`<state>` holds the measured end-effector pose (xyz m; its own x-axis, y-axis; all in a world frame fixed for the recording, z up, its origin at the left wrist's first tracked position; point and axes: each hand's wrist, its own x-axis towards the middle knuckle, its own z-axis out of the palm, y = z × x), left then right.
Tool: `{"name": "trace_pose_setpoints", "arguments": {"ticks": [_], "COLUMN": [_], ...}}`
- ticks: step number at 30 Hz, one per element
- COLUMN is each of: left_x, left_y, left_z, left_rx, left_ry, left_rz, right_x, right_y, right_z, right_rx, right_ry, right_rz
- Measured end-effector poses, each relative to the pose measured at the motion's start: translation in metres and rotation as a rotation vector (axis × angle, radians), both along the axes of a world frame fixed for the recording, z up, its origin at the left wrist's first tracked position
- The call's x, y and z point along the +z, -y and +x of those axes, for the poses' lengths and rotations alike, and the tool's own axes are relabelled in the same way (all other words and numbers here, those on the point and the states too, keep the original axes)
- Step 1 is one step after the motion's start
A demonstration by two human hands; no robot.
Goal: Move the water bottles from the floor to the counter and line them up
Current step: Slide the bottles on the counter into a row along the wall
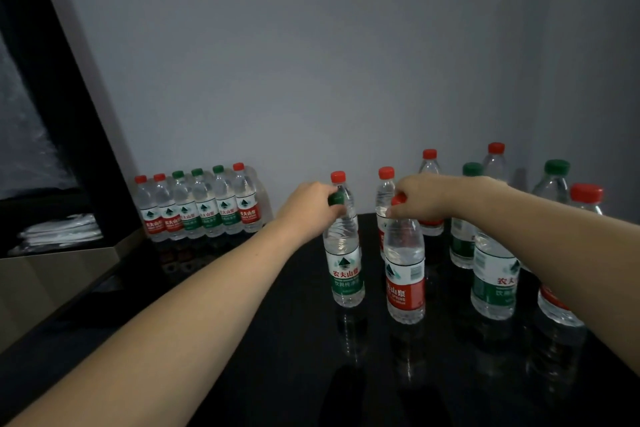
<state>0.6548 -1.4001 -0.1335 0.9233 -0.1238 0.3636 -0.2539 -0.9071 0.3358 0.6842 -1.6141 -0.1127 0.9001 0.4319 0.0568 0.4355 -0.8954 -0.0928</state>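
My left hand [308, 210] grips the green cap of a green-labelled water bottle [344, 267] that stands upright on the glossy black counter [277, 357]. My right hand [420, 199] holds the red cap of a red-labelled bottle [405, 281] just to its right, also upright. Behind and to the right stand several more bottles with red and green caps [493, 274], loosely grouped. A tidy row of several bottles [199, 208] lines the wall at the back left.
A grey wall [329, 62] closes off the back. On the left a dark cabinet edge [62, 114] and a lower ledge with white folded material [62, 229] border the counter. The counter's near part shows only reflections.
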Motion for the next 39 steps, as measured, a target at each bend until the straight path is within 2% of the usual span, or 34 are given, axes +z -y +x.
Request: {"name": "trace_pose_setpoints", "arguments": {"ticks": [5, 11, 17, 28, 39], "left_x": [-0.007, -0.008, -0.004, 0.075, 0.127], "left_y": [0.007, 0.010, -0.011, -0.096, -0.190], "left_z": [0.007, 0.011, 0.001, -0.019, 0.019], "left_rx": [0.058, 0.089, 0.079, 0.145, 0.183], "left_ry": [0.048, 0.092, 0.114, 0.242, 0.275], "left_rz": [0.009, -0.004, -0.007, -0.007, 0.068], "right_x": [-0.003, -0.004, 0.011, 0.103, 0.152], "right_y": [0.000, -0.006, -0.019, -0.083, -0.181], "right_z": [0.008, 0.013, 0.004, -0.012, 0.050], "right_rx": [-0.024, -0.091, -0.049, 0.167, 0.292], "right_ry": [-0.047, 0.027, 0.038, 0.022, 0.075], "right_rz": [0.033, -0.012, -0.051, -0.027, -0.010]}}
